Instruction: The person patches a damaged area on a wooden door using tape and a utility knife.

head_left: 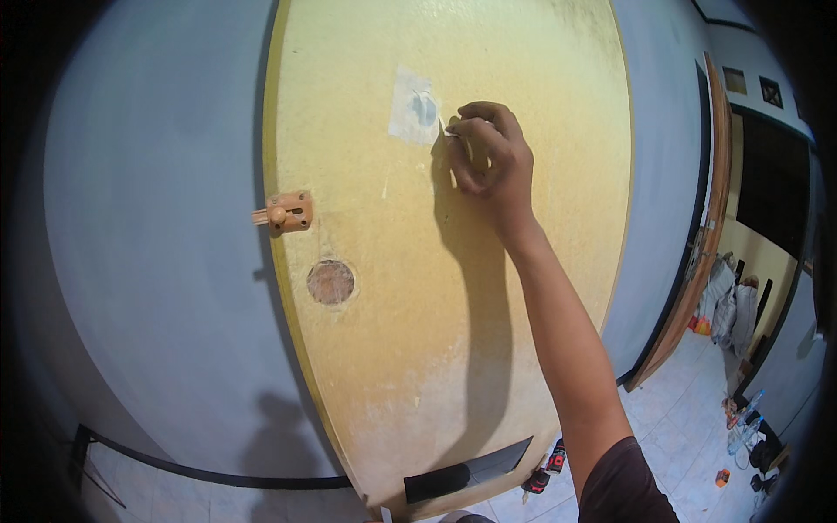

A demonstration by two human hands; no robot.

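My right hand is raised against a tall yellow door, its fingers pinched on a small pale strip that looks like the peeling edge of something stuck there. Just left of the fingers a whitish square patch with a bluish-grey spot is stuck on the door. My left hand is out of view. On the door's left edge sits a tan sliding bolt, and below it a round hole goes through the panel.
A grey-blue wall runs left of the door. A wooden-framed doorway opens at right onto a tiled floor with bags and bottles. Red-and-black objects lie by the door's foot, near a dark torn gap.
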